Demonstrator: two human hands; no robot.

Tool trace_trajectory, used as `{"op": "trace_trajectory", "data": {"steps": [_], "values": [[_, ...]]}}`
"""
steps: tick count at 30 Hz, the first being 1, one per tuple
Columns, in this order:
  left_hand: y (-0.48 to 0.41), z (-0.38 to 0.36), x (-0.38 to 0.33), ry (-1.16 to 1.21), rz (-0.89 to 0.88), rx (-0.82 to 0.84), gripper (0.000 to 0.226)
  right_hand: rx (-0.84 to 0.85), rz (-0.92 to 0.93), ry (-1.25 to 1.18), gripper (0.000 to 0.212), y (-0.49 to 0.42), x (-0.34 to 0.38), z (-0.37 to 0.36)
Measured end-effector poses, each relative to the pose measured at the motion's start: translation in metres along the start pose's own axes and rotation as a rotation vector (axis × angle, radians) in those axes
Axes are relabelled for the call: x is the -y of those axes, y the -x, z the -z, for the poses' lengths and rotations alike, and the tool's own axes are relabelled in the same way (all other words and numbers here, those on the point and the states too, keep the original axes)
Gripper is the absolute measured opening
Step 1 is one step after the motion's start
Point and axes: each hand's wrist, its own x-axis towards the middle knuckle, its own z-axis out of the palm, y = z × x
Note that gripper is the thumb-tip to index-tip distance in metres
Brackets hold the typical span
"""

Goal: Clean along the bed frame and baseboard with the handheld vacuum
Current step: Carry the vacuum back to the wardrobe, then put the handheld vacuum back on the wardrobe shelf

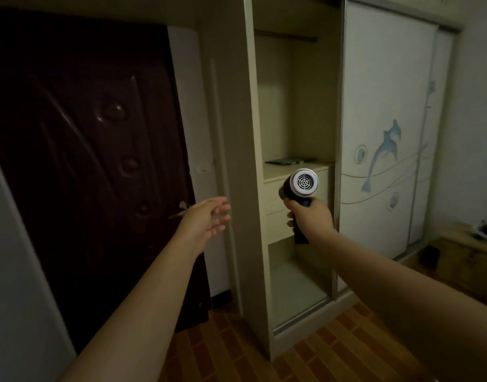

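Right hand grips the dark, silver-grilled handheld vacuum upright, seemingly for carrying, while left hand reaches forward, fingers spread, empty.

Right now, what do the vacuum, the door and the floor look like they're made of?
Handheld vacuum: dark, likely plastic body with a silvery ring around a white grille; metal or plated plastic, can't tell. Door: dark brown, glossy, embossed panels catching highlights; pressed metal or lacquered wood. Floor: orange-brown brick pattern, likely tile or vinyl.
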Motion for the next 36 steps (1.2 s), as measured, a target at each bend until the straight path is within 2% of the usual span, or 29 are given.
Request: {"op": "trace_trajectory", "data": {"steps": [5,12,18,26,30,36], "values": [[-0.112,-0.029,-0.009,-0.001,-0.028,0.023,0.023,-0.04,0.016,-0.019,0.034,-0.118,0.0,-0.017],[-0.23,-0.071,0.003,-0.002,-0.015,0.073,0.023,-0.063,0.028,-0.001,0.032,-0.224,-0.016,-0.026],[-0.336,-0.113,0.021,-0.03,-0.013,0.189,0.016,-0.102,0.026,-0.009,0.026,-0.311,-0.039,-0.036],[-0.497,-0.182,0.02,-0.048,-0.027,0.356,0.019,-0.246,0.039,0.044,0.02,-0.465,-0.055,-0.058],[-0.556,-0.219,0.032,-0.035,-0.02,0.411,0.024,-0.291,0.05,0.139,0.023,-0.525,-0.072,-0.059],[-0.625,-0.272,0.061,-0.031,0.031,0.391,0.032,-0.317,0.004,0.184,0.034,-0.605,-0.109,-0.039]]}}
